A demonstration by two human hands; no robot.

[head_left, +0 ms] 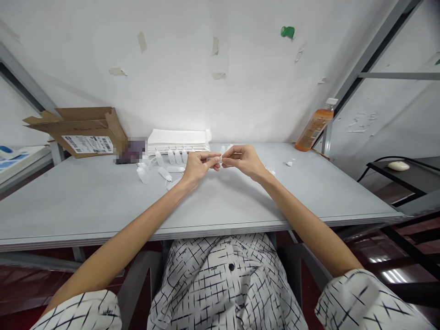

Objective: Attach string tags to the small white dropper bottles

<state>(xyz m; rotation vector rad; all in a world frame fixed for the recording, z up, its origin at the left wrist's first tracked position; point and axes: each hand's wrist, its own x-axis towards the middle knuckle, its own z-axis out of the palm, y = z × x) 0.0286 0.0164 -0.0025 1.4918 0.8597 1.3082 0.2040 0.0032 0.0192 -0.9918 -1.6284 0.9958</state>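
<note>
While both arms reach forward over the grey table (pixel 223 201), the left hand (pixel 198 167) and the right hand (pixel 245 160) meet fingertip to fingertip just above its surface. Left hand: thumb and fingers pinched on a small translucent piece (pixel 220 160), largely hidden by the fingers. Right hand: thumb and forefinger pinched at the other end of the same piece; its exact form too small to tell. To the left of the hands: several small white bottles (pixel 171 157), some upright in a row with thin tips pointing up, others lying on their sides nearer the front. Behind the row: one long white tray (pixel 178 136), against the wall. Farther left: one purple item (pixel 135 150), pixelated, and beside it one open cardboard box (pixel 89 133), tilted, with a printed white label (pixel 88 144). To the right: one small white part (pixel 289 163), lying alone; further small white pieces (pixel 271 171), partly covered by the right wrist. Far right, at the back: one bottle of orange liquid (pixel 314 130), white-capped. On the wall: scraps of tape (pixel 215 46) and one green piece (pixel 288 32).
</note>
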